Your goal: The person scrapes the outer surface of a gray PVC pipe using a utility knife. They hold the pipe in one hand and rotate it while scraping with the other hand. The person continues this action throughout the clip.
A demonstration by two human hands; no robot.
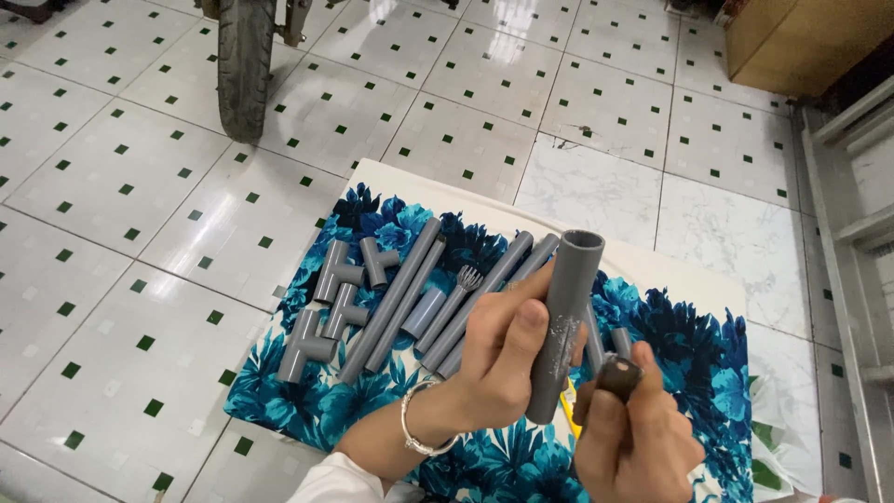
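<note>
My left hand (498, 359) grips a grey plastic pipe (565, 317), held nearly upright with its open end toward the camera. A scuffed whitish patch shows on its side near my thumb. My right hand (633, 433) holds a small dark brown block (617, 377) against the pipe's lower part. A silver bracelet (416, 424) circles my left wrist. Under the hands lies a blue flowered cloth (279, 373) with several grey pipes (396, 293) and three grey tee fittings (335, 312) laid side by side.
A small brush-like tool (468, 278) rests among the pipes. A yellow object (568, 410) peeks out under my hands. A motorcycle tyre (246, 65) stands on the tiled floor at upper left, a wooden box (801, 37) at upper right, and a grey frame (861, 224) along the right edge.
</note>
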